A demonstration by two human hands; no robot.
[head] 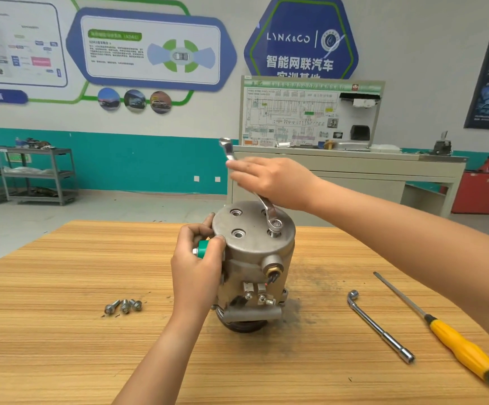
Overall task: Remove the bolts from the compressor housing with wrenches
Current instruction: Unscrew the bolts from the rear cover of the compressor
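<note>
A grey metal compressor housing stands upright on the wooden table. Its round top plate shows several bolt holes. A silver ring wrench sits on a raised bolt at the plate's right side, its threads showing beneath the head. My right hand lies over the wrench's shaft with fingers mostly straight, and the free end sticks up past them. My left hand grips the housing's left side around a green cap. Three removed bolts lie on the table to the left.
An L-shaped socket wrench and a yellow-handled screwdriver lie on the table at the right. Dark grime marks the wood around the compressor. Behind the table are a beige bench with a wiring display board and grey shelf carts.
</note>
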